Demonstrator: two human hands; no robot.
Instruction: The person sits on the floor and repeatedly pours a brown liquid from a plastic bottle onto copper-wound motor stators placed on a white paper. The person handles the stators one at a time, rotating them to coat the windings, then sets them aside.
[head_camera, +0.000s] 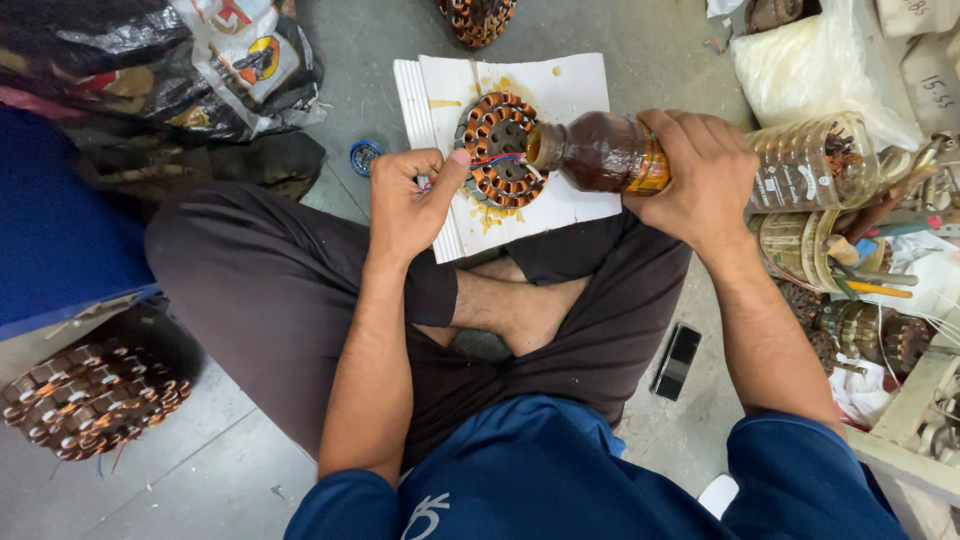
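Note:
A round stator wound with copper coils (500, 150) lies on stacked white sheets (575, 85) stained with amber liquid. My right hand (695, 170) grips a plastic bottle of dark brown liquid (600, 152), tipped sideways with its open mouth over the stator's right edge. My left hand (408, 200) pinches the red and blue wire leads (485, 161) coming off the stator's left side. I sit cross-legged on the floor, with the sheets just past my knees.
A blue bottle cap (364, 156) lies left of the sheets. A heap of wound stators (90, 400) sits at lower left, plastic bags (180, 60) at upper left. Clear jars with tools (815, 165) crowd the right. A black phone (678, 360) lies by my right leg.

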